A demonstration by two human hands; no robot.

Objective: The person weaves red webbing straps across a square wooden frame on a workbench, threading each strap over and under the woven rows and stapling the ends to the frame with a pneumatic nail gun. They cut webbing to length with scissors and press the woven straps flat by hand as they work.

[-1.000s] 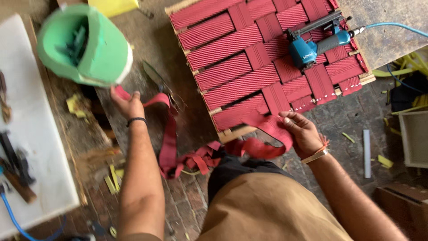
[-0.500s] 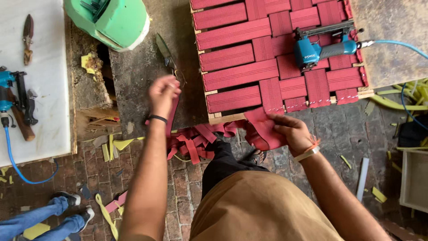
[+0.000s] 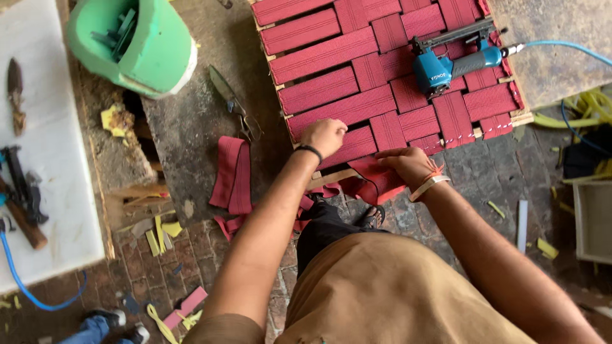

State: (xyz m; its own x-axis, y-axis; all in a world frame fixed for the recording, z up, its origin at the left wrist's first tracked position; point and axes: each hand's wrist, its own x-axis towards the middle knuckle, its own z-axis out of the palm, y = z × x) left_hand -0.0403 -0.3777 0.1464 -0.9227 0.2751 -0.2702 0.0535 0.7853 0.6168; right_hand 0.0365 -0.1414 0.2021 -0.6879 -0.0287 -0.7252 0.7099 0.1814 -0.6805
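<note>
A wooden frame (image 3: 519, 118) woven with red webbing straps (image 3: 331, 89) lies on the floor ahead of me. My left hand (image 3: 324, 136) rests as a loose fist on the woven straps at the frame's near edge. My right hand (image 3: 405, 164) pinches a loose red strap end (image 3: 376, 185) at that same edge. A blue pneumatic stapler (image 3: 446, 60) with a blue hose lies on the weave at the upper right. Folded red webbing (image 3: 232, 175) trails on the concrete to my left.
Metal shears (image 3: 234, 105) lie left of the frame beside a green bucket (image 3: 137, 44). A white board (image 3: 54, 159) with tools sits at far left. Yellow scraps litter the brick floor. Another person's feet (image 3: 111, 322) show at bottom left. A pale box (image 3: 593, 220) stands right.
My left hand has swung from the left side over to the frame's near edge. The red strap it carried now lies folded on the concrete. My right hand stays at the strap end.
</note>
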